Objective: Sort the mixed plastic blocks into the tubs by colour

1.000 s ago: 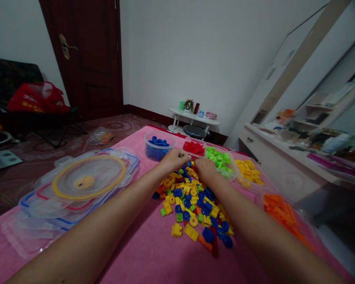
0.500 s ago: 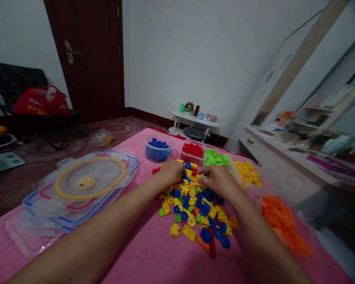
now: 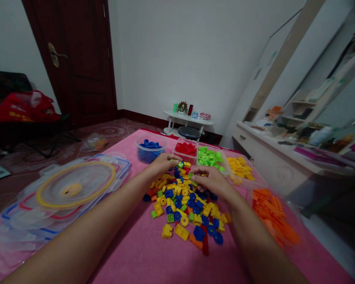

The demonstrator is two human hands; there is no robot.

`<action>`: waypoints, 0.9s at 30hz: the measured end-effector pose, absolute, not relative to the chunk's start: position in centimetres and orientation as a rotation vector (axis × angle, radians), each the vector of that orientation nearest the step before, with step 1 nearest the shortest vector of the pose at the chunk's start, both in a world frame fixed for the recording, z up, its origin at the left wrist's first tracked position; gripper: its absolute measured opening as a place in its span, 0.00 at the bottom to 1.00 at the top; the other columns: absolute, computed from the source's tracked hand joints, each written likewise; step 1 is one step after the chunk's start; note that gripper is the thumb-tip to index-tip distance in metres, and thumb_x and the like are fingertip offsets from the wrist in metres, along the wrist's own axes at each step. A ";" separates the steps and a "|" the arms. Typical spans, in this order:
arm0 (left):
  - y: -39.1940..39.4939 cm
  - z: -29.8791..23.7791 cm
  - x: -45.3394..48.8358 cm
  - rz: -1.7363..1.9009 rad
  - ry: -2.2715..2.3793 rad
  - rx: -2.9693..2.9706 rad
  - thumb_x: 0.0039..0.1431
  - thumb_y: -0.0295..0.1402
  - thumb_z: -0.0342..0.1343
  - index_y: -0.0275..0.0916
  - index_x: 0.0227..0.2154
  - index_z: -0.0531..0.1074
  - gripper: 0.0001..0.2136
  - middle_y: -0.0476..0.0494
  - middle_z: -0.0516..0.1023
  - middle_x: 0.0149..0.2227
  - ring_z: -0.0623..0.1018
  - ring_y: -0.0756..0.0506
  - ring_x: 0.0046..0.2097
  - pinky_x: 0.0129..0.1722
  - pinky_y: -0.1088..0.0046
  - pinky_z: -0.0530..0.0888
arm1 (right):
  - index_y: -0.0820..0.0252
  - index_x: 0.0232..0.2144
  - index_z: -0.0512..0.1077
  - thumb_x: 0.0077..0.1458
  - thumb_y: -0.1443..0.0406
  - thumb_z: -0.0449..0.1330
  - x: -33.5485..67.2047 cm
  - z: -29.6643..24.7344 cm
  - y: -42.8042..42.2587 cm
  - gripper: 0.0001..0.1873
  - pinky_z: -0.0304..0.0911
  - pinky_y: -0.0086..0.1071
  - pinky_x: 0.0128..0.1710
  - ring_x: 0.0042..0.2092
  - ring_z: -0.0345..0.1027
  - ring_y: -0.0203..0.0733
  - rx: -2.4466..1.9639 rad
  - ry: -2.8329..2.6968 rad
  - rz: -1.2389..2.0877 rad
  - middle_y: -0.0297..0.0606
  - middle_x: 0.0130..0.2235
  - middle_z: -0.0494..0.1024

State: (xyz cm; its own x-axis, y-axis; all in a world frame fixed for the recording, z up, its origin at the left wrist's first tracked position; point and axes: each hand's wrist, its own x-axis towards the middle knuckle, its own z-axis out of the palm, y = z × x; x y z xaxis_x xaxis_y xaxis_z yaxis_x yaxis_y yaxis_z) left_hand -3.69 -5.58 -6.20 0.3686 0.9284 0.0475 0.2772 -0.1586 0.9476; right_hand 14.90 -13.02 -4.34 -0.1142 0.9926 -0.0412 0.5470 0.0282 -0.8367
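My left hand and right hand are curled over the far end of the toy block pile on the pink table, can't tell if either's gripping one, and I'd guess they're light, hard and slick, so pinch the flat sides.

the pile of blocks in front of me mixes yellow, blue, red, green and orange. it lies on a plain pink cover. beyond the pile i see blue blocks, red blocks, lime green blocks and yellow blocks. right of the pile are orange blocks. left of the pile, clear lids have yellow, red and blue rims. far beyond the pile, the door is dark brown and the wall is white.
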 end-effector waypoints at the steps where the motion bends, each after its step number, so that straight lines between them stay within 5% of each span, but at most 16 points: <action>1: -5.8 -6.0 -3.6 0.852 1.045 1.544 0.51 0.33 0.55 0.34 0.42 0.77 0.16 0.44 0.78 0.32 0.73 0.49 0.30 0.28 0.77 0.68 | 0.64 0.39 0.73 0.48 0.64 0.59 14.9 -4.1 -13.2 0.14 0.60 0.25 0.22 0.21 0.64 0.31 -1.540 -1.683 1.041 0.30 0.22 0.71; 10: -6.2 -6.0 -3.6 0.880 1.015 1.354 0.46 0.37 0.61 0.36 0.37 0.77 0.15 0.47 0.75 0.30 0.69 0.54 0.27 0.22 0.83 0.60 | 0.62 0.33 0.73 0.45 0.65 0.62 15.4 -2.9 -14.3 0.10 0.58 0.23 0.19 0.20 0.64 0.30 -1.440 -1.786 1.258 0.27 0.20 0.70; 14: -6.1 -6.2 -3.5 0.884 0.971 1.361 0.45 0.37 0.61 0.34 0.36 0.77 0.15 0.47 0.75 0.29 0.69 0.53 0.27 0.24 0.81 0.65 | 0.64 0.31 0.74 0.43 0.64 0.62 17.4 -2.7 -13.7 0.10 0.58 0.24 0.19 0.20 0.64 0.32 -1.578 -1.829 1.098 0.30 0.20 0.71; 18: -6.5 -6.0 -3.2 0.847 0.978 1.384 0.46 0.37 0.61 0.35 0.38 0.76 0.16 0.46 0.76 0.32 0.70 0.52 0.29 0.25 0.80 0.66 | 0.66 0.42 0.73 0.45 0.61 0.61 19.3 -2.4 -12.6 0.21 0.67 0.32 0.30 0.31 0.71 0.39 -1.589 -1.480 0.411 0.45 0.37 0.77; 21: -6.8 -5.5 -2.9 0.823 1.009 1.430 0.48 0.36 0.59 0.35 0.40 0.76 0.16 0.45 0.76 0.33 0.70 0.53 0.29 0.24 0.81 0.64 | 0.64 0.50 0.70 0.45 0.60 0.61 19.0 -2.4 -12.4 0.28 0.68 0.36 0.37 0.37 0.73 0.42 -1.496 -1.416 0.220 0.50 0.49 0.74; 27: -7.6 -5.1 -2.3 0.805 0.874 1.534 0.47 0.38 0.61 0.35 0.41 0.75 0.18 0.46 0.75 0.31 0.69 0.54 0.27 0.21 0.82 0.61 | 0.61 0.44 0.75 0.44 0.58 0.64 15.0 -4.0 -13.2 0.23 0.65 0.31 0.30 0.30 0.69 0.37 -1.448 -1.838 0.532 0.41 0.39 0.79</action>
